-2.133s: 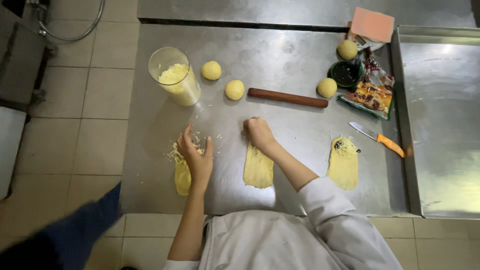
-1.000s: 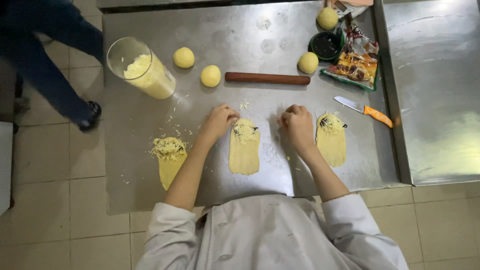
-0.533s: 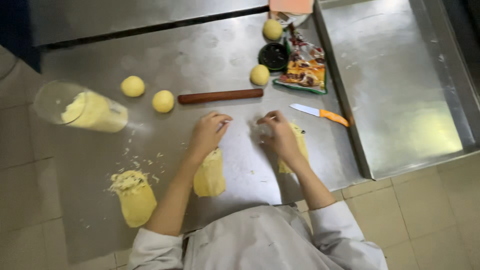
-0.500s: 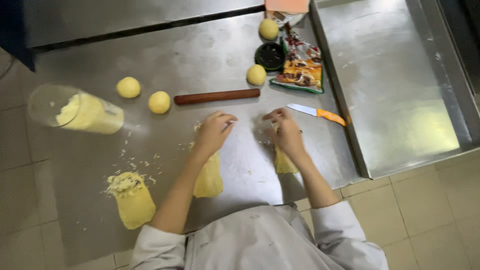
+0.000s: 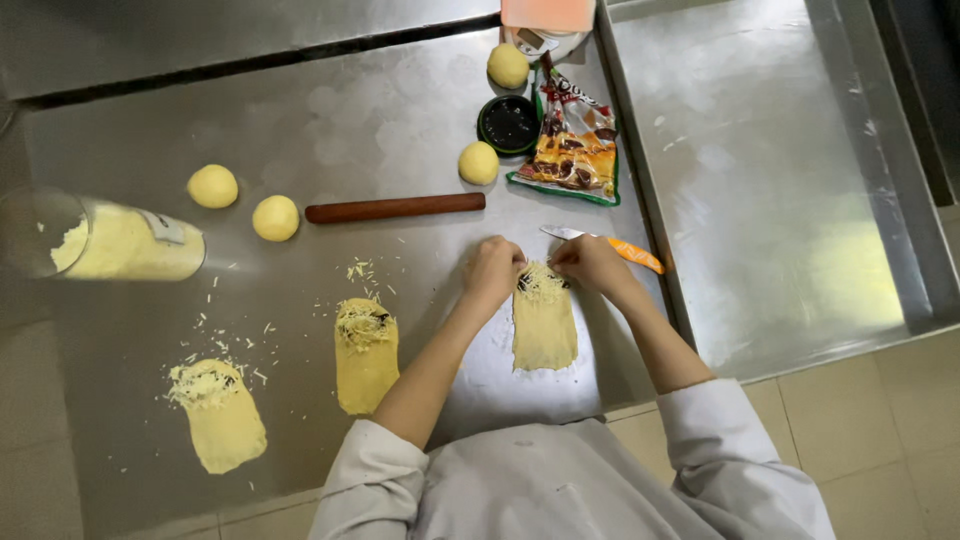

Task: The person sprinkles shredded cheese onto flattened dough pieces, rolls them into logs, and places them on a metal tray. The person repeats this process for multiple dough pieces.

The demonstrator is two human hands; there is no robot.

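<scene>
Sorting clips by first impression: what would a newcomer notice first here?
Both hands, left and right, pinch the far end of a flat dough strip topped with shredded cheese, mid-table. Two more topped strips lie to the left, with a rolling pin and dough balls beyond.

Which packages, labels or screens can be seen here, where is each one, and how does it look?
Snack bag: far side of the table, right of the black lid, flat, green-edged with orange and dark print.
Label: on the clear jar at the left, small, pale grey.
Orange box: top edge, rectangular, cut off by the frame.
No screen shows.
</scene>
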